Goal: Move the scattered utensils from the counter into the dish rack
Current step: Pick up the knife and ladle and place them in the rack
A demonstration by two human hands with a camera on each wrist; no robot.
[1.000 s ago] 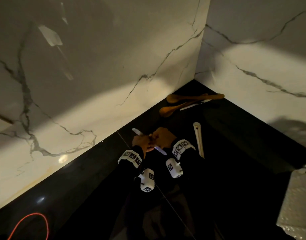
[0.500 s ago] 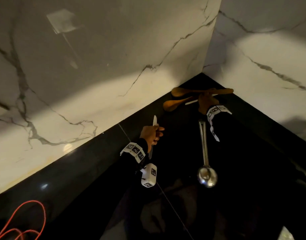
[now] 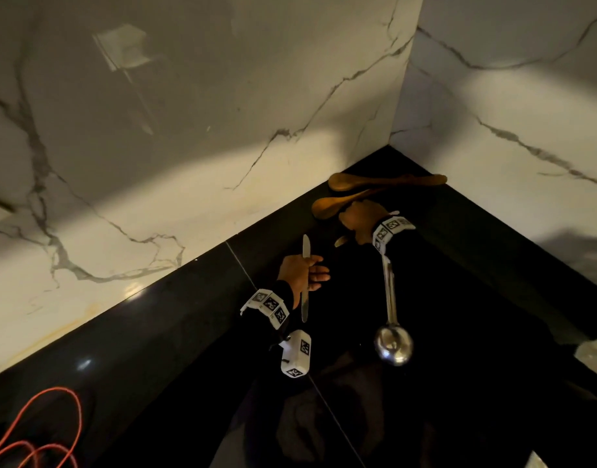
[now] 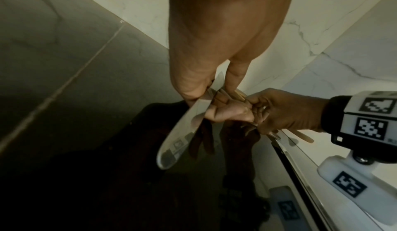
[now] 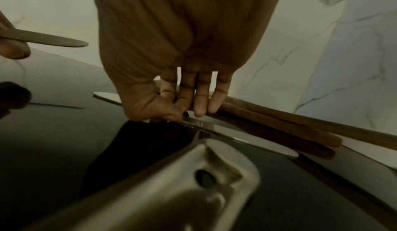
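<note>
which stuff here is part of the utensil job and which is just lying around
Job:
butter knife, held in left hand
second knife, under right hand
ladle
two wooden spoons
counter

Lying about:
red cable
marble wall

No readable text; wristbands (image 3: 268, 308) seemingly bear only coded markers.
</note>
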